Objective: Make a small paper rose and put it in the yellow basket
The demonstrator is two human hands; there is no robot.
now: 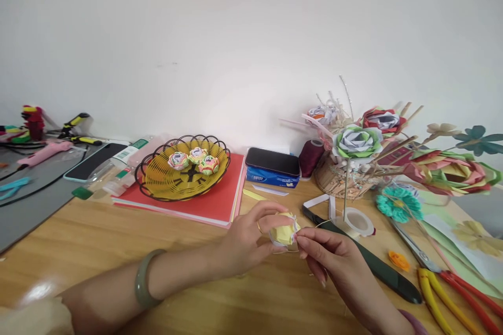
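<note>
Fingers of my left hand (244,238) are curled around a pale yellow paper piece (284,234), clamping it over the worktop (220,298), while those of my right hand (335,254) are pinched on its right edge. Beyond it sit a blue pack (271,177) and, on red paper (212,210), a yellow basket (161,178) holding three paper flowers (197,155)

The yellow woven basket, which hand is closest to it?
The left hand. It's right of the yellow woven basket and nearer the camera; the right hand is farther right.
</note>
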